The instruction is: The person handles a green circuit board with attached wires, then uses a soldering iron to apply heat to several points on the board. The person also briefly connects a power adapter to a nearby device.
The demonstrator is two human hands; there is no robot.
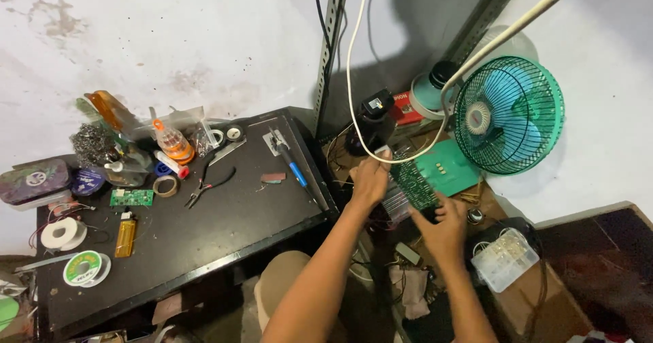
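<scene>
Green desk fan (509, 115), pliers (207, 185), solder spool (86, 269), tape roll (63, 234), blue-handled screwdriver (294, 167)

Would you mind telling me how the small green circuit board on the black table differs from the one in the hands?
The small green circuit board is much smaller than the large green circuit board. It lies flat and untouched on the black table; the large one is gripped by the left hand and right hand. Both are green.

A red box with a white label (407, 107) sits at upper centre of the frame, behind my hands. At lower right stands a clear plastic box (505, 258) (small parts inside, I think). A dark oval tin (34, 180) lies at far left.
</scene>
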